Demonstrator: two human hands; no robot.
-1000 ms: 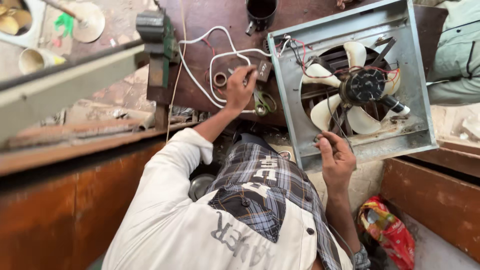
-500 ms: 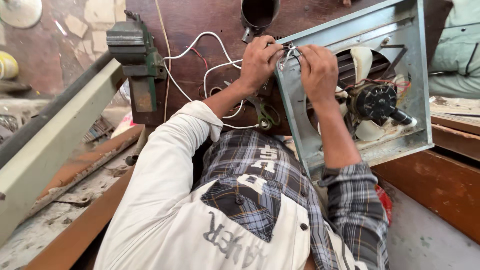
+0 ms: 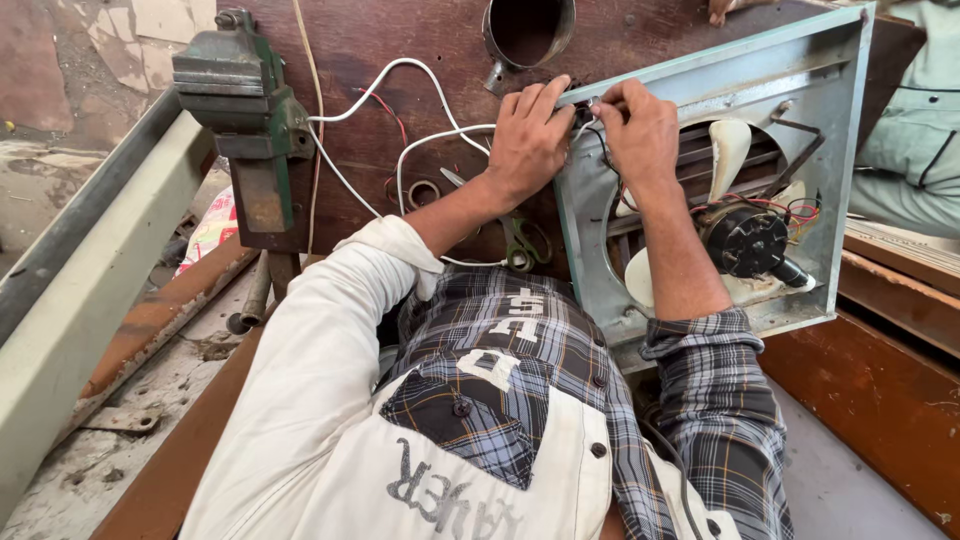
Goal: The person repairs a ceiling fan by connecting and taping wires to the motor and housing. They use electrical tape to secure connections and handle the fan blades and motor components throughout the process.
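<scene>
A square grey-green metal fan frame (image 3: 838, 150) leans tilted against the brown workbench (image 3: 400, 40). It has a black motor (image 3: 745, 240) and white blades (image 3: 730, 150). My left hand (image 3: 525, 140) grips the frame's top-left corner, fingers laid over the edge. Right beside it, my right hand (image 3: 640, 125) pinches thin wires (image 3: 598, 140) at the same corner. The fingertips of both hands almost touch. White cable (image 3: 420, 140) loops across the bench towards that corner.
A green bench vise (image 3: 240, 100) is fixed at the bench's left end. A metal cup (image 3: 525, 30) stands above my hands. Green-handled scissors (image 3: 520, 245) and a small tape roll (image 3: 425, 192) lie below my left wrist. Another person's sleeve (image 3: 915, 120) shows at right.
My left hand left the cables on the bench and my right hand left the frame's lower edge. Both have come together at the frame's top-left corner.
</scene>
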